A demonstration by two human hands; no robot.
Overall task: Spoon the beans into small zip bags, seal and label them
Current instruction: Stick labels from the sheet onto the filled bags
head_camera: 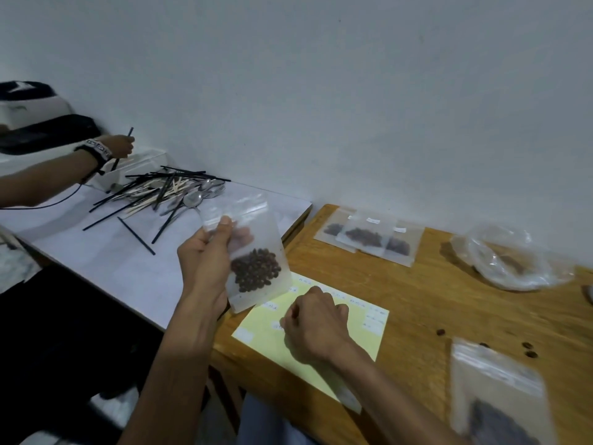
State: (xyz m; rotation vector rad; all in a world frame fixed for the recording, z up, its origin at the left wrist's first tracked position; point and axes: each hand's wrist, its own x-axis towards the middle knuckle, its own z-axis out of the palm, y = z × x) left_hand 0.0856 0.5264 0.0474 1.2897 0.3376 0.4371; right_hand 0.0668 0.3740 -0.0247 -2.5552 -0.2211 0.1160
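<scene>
We held the filled bag (pixel 256 252) upright over the worktop (pixel 433 300) edge, left hand (pixel 205 261) pinching its side, right hand (pixel 316 326) curled on the label sheet (pixel 359 335), apparently picking at a label, which we judged might tear or stick crooked.

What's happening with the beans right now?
Left hand holds up filled zip bag. Right hand picking at yellow label sheet. Nothing in the way.
</scene>
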